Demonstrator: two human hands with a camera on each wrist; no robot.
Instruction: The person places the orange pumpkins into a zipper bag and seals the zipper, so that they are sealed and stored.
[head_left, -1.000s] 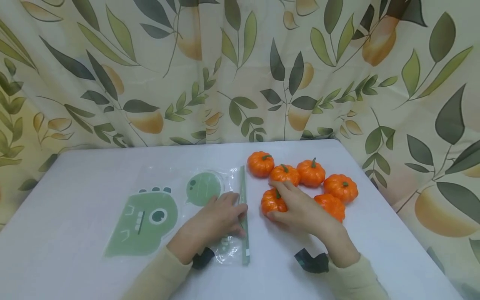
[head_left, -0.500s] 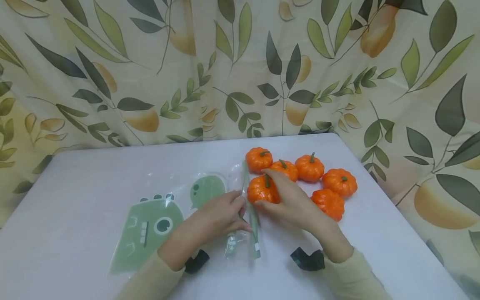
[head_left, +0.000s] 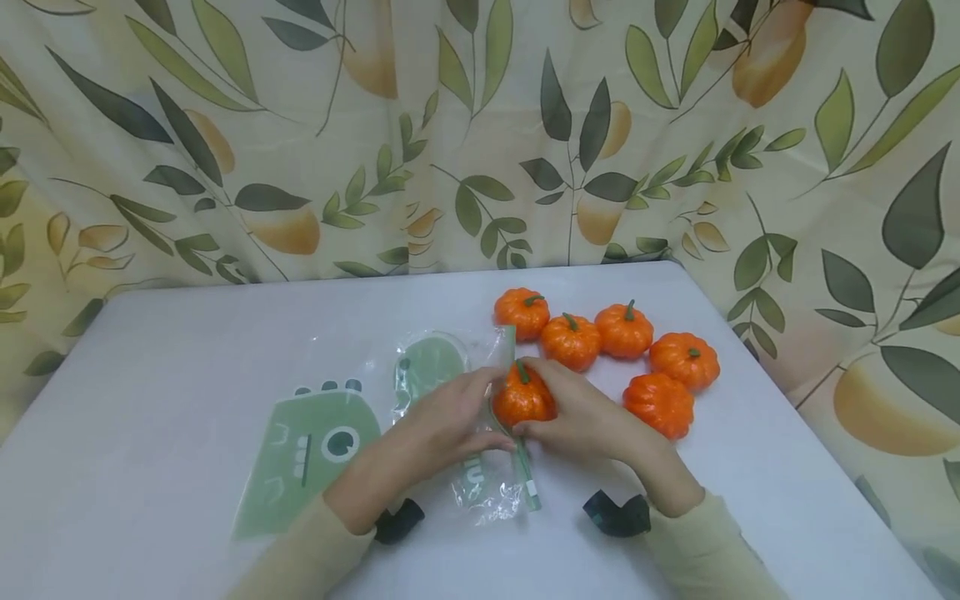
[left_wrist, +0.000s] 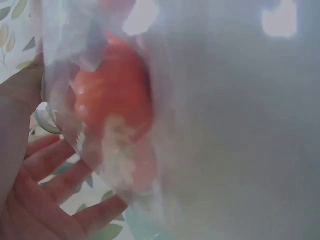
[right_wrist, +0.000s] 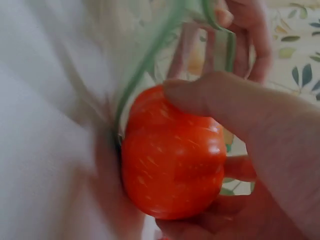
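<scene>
In the head view a clear zip bag [head_left: 311,467] printed with a green dinosaur lies flat on the left, its green zip edge [head_left: 527,479] facing right. My left hand [head_left: 442,425] holds the bag's mouth, thumb and fingers spread along it. My right hand [head_left: 581,412] grips a small orange toy pumpkin [head_left: 523,398] with a green stem, right at that mouth. From the right wrist, the pumpkin [right_wrist: 172,155] sits against the green rim [right_wrist: 150,60], with the left hand's fingers behind. Through clear plastic the left wrist view shows the pumpkin [left_wrist: 117,90], blurred; how deep it sits I cannot tell.
Several more orange pumpkins stand at the back right, the nearest pumpkin [head_left: 658,405] just beyond my right wrist. All lie on a white table [head_left: 150,400]. A leaf-patterned curtain [head_left: 300,142] hangs behind it. Dark pieces [head_left: 617,512] show at both wrists.
My right hand has lifted the pumpkin from the group and moved it left to the bag's mouth. My left hand has raised and spread the zip edge, shifting the bag slightly right.
</scene>
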